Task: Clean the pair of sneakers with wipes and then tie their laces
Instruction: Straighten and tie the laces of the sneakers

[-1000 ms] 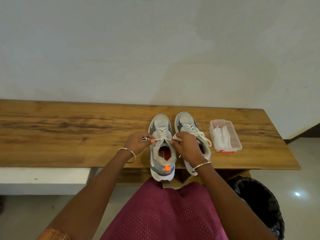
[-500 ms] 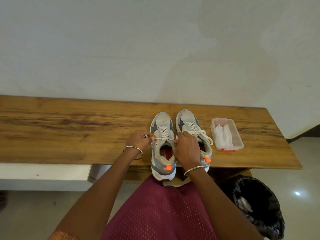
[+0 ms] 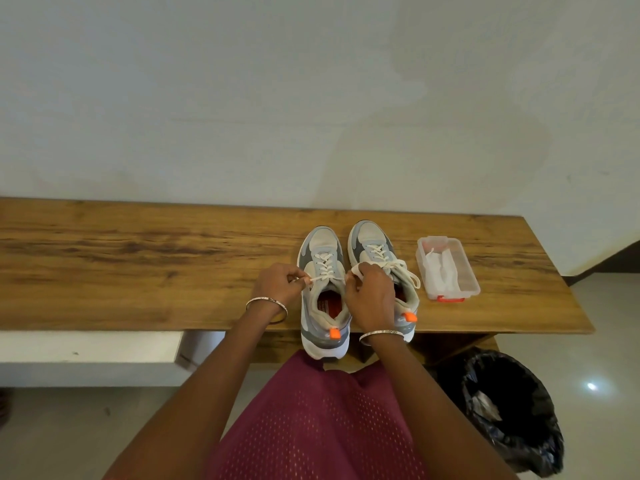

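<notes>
Pinching 1 sneaker lace (image 3: 326, 278), left hand (image 3: 278, 285) and right hand (image 3: 370, 296) hover over a wooden bench (image 3: 138, 265) by a wall (image 3: 311, 98).

A long wooden table (image 3: 138, 265) stands against a pale, patchy wall (image 3: 311, 98). Below its right end, on the glossy floor (image 3: 606, 341), sits a bin (image 3: 543, 441) lined with a black bag (crumpled scraps lie inside). A white ledge (image 3: 86, 351) runs under the table's left part. A maroon mesh garment (image 3: 311, 427) fills the bottom centre.
</notes>
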{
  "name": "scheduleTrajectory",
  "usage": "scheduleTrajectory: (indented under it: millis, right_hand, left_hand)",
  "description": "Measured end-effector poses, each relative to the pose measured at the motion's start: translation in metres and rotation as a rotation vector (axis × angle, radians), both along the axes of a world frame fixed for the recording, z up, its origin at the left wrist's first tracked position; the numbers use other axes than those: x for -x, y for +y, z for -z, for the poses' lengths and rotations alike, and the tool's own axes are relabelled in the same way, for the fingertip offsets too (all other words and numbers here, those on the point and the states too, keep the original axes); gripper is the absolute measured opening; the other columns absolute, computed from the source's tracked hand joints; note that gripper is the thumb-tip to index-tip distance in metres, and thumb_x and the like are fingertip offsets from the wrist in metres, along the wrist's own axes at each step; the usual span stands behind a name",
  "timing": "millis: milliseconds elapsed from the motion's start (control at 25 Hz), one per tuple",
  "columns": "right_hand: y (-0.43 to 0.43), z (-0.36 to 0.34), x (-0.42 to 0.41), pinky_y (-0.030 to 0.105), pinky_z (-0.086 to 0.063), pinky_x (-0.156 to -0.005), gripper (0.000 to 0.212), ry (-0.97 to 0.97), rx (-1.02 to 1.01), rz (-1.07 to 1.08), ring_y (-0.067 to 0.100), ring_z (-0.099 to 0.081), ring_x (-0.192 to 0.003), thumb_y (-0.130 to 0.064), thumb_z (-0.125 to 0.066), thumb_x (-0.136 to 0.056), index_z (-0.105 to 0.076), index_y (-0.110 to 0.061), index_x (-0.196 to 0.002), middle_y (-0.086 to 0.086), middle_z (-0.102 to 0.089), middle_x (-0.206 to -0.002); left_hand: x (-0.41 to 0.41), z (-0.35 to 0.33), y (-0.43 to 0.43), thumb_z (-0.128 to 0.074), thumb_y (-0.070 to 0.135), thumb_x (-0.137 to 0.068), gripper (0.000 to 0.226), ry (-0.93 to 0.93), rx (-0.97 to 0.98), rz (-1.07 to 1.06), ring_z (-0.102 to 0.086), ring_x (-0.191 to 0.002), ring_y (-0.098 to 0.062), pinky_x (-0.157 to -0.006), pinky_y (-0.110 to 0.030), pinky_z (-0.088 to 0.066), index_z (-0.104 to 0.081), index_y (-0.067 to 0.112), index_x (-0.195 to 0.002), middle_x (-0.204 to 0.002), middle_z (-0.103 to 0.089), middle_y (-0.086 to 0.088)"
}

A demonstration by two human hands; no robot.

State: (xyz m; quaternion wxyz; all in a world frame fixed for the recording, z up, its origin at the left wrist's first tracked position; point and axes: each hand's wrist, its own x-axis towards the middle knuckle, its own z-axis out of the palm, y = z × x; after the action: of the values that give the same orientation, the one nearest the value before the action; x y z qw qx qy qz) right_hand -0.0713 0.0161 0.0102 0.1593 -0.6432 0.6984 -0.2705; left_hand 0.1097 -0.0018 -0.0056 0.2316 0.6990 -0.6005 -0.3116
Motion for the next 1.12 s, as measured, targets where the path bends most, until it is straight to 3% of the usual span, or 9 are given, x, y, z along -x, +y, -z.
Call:
scheduleTrajectory:
  millis: [120,240,360,440,560,680,880,1000,1120]
  right_hand:
    - [0.006,-0.018,0.011,0.022,-0.035,-0.055,0.047,-0.313,-0.098,0.156,0.01,-0.055,-0.059,-0.038,-0.052,-0.1,-0.064,-0.012,-0.063,-0.002,-0.061,-0.058]
    - [0.01,-0.034,0.028,0.024,-0.036,-0.052,0.038,0.148,-0.104,0.233,0.02,-0.061,-0.066,-0.038,-0.056,-0.097,-0.067,-0.01,-0.074,0.003,-0.063,-0.069]
    - [0.008,-0.046,0.024,0.034,-0.053,-0.075,0.03,0.451,-0.08,0.159,0.026,-0.063,-0.096,-0.033,-0.073,-0.085,-0.063,-0.013,-0.105,0.007,-0.063,-0.107]
    - [-0.003,-0.043,0.013,0.037,-0.054,-0.081,0.029,0.296,-0.106,-0.004,0.026,-0.063,-0.099,-0.028,-0.071,-0.087,-0.062,-0.012,-0.109,0.007,-0.062,-0.109]
    - [-0.013,-0.021,-0.004,0.035,-0.054,-0.075,0.011,0.291,-0.221,-0.173,0.026,-0.066,-0.092,-0.018,-0.062,-0.092,-0.068,-0.011,-0.099,0.008,-0.068,-0.096]
    - [-0.014,-0.006,-0.003,0.033,-0.054,-0.072,0.013,0.245,-0.264,-0.123,0.026,-0.067,-0.086,-0.018,-0.06,-0.094,-0.07,-0.011,-0.094,0.009,-0.071,-0.089]
    - [-0.016,0.002,-0.001,0.033,-0.048,-0.067,0.016,0.264,-0.223,-0.125,0.028,-0.065,-0.087,-0.024,-0.053,-0.097,-0.062,-0.011,-0.099,0.009,-0.067,-0.095]
    - [-0.012,0.009,-0.003,0.033,-0.042,-0.061,0.019,0.282,-0.182,-0.139,0.031,-0.066,-0.084,-0.027,-0.045,-0.101,-0.055,-0.012,-0.104,0.01,-0.067,-0.094]
    - [-0.008,0.01,-0.008,0.031,-0.037,-0.061,0.017,0.3,-0.148,-0.1,0.03,-0.067,-0.086,-0.024,-0.042,-0.102,-0.051,-0.01,-0.107,0.011,-0.067,-0.096]
  left_hand:
    - [0.0,-0.006,0.0,-0.07,0.035,-0.088,0.013,-0.094,-0.015,0.03,-0.062,-0.087,-0.013,-0.074,-0.03,-0.047,-0.079,0.027,-0.091,-0.09,-0.072,0.008]
    - [0.005,-0.016,0.001,-0.068,0.036,-0.088,0.008,-0.164,-0.04,0.056,-0.062,-0.094,-0.014,-0.088,-0.038,-0.049,-0.071,0.036,-0.08,-0.092,-0.07,0.015]
    - [0.011,-0.019,-0.004,-0.07,0.019,-0.086,0.012,0.005,-0.088,0.065,-0.066,-0.086,-0.018,-0.077,-0.034,-0.054,-0.066,0.03,-0.083,-0.079,-0.067,0.008]
    - [0.016,-0.021,-0.006,-0.069,0.017,-0.087,0.009,0.088,-0.106,0.035,-0.067,-0.084,-0.02,-0.074,-0.033,-0.054,-0.066,0.026,-0.085,-0.078,-0.066,0.004]
    - [0.02,-0.017,-0.009,-0.071,0.028,-0.089,0.006,0.013,-0.07,0.059,-0.061,-0.082,-0.017,-0.069,-0.027,-0.045,-0.072,0.021,-0.09,-0.081,-0.061,0.006]
    - [0.019,-0.01,-0.01,-0.073,0.028,-0.088,0.012,-0.043,-0.032,0.036,-0.056,-0.078,-0.012,-0.069,-0.025,-0.04,-0.076,0.017,-0.093,-0.08,-0.06,0.008]
    - [0.014,0.002,-0.011,-0.075,0.022,-0.085,0.009,0.044,-0.063,-0.03,-0.069,-0.067,-0.014,-0.07,-0.034,-0.059,-0.068,0.021,-0.079,-0.071,-0.071,0.003]
    - [0.015,0.006,-0.007,-0.071,0.015,-0.086,0.013,0.105,-0.062,-0.079,-0.069,-0.059,-0.009,-0.065,-0.029,-0.06,-0.067,0.021,-0.076,-0.066,-0.071,0.003]
    - [0.017,0.015,-0.003,-0.066,0.019,-0.082,0.008,0.136,-0.001,-0.097,-0.07,-0.062,-0.015,-0.067,-0.042,-0.062,-0.069,0.022,-0.076,-0.064,-0.07,0.006]
